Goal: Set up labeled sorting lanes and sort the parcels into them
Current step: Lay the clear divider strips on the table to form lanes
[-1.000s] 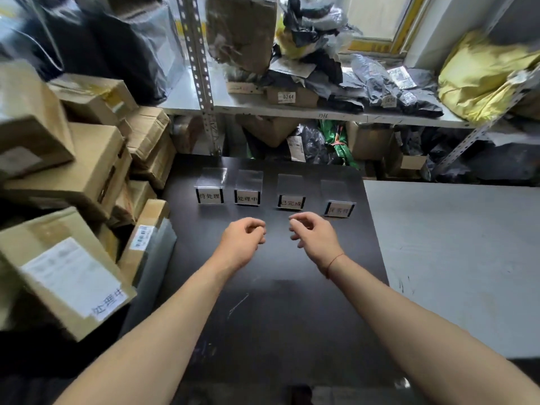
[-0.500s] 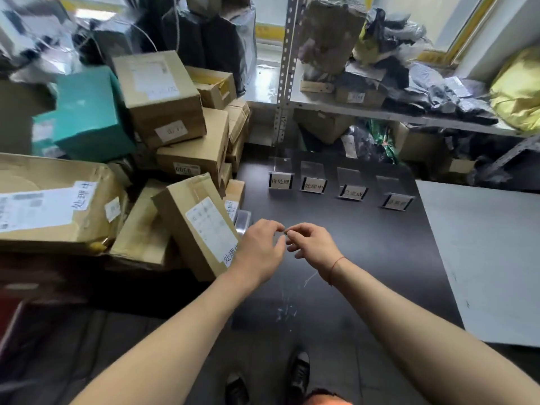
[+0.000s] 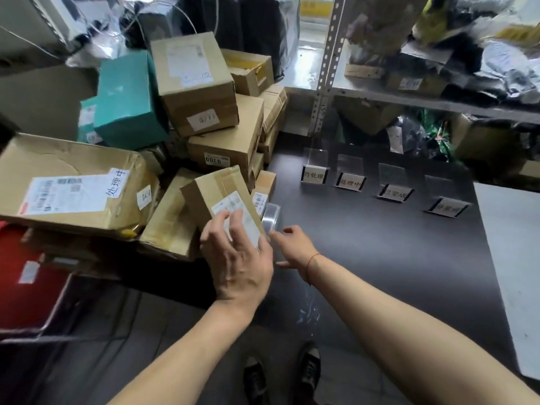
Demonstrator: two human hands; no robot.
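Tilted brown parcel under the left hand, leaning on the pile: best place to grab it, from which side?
Take the tilted parcel by its two long side edges, coming from the near, table side. It leans back against the pile, so far and left faces are blocked. The left hand already lies spread on the labelled face; the right hand is at the free right edge.

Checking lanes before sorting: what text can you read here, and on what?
"待处理": first sign
"处理中": second sign
"已完成", blurry: third sign
Fourth sign: unreadable
"处理中": large box
"0300": stacked box
Other labels: too blurred
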